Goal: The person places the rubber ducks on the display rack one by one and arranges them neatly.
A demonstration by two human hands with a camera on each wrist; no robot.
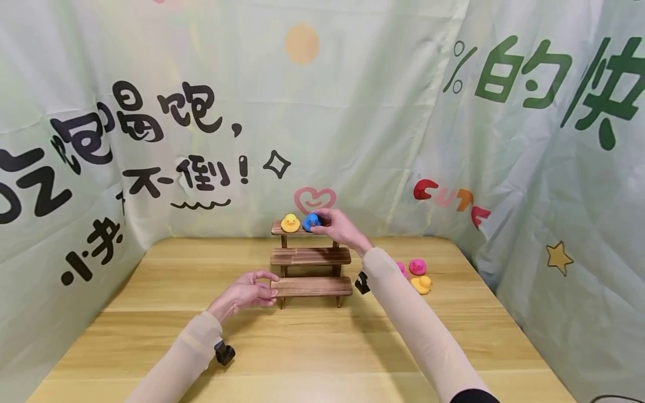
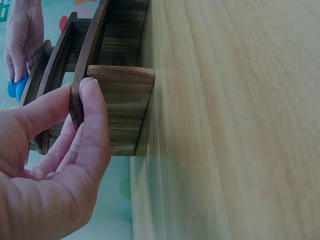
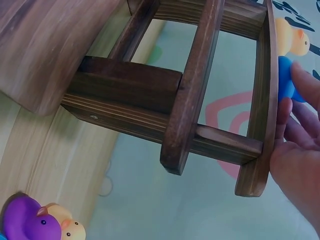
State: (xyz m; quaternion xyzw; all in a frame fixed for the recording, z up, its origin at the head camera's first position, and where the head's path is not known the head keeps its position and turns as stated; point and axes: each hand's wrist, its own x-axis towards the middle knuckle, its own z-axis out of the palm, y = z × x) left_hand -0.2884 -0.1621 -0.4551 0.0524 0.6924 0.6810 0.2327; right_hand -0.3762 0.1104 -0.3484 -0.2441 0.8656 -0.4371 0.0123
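Note:
A small three-tier wooden stand (image 1: pixel 311 286) stands on the table, its shelves stepping up toward the back. My left hand (image 1: pixel 248 291) pinches the left end of the lowest shelf (image 2: pixel 75 107) between thumb and fingers. On the top shelf, a yellow rubber duck (image 1: pixel 290 223) sits at the left and faces forward. Right beside it is a blue rubber duck (image 1: pixel 311 222), which my right hand (image 1: pixel 340 228) grips from the right with thumb and fingers. In the right wrist view, the blue duck (image 3: pixel 285 80) is against the top shelf, partly covered by the fingers.
Right of the stand, several more ducks lie on the wooden table (image 1: pixel 201 336): a pink duck (image 1: pixel 417 266), an orange-yellow duck (image 1: pixel 421 285) and others partly behind my right sleeve. A purple duck (image 3: pixel 32 220) shows in the right wrist view. Printed cloth (image 1: pixel 353 112) hangs around the table.

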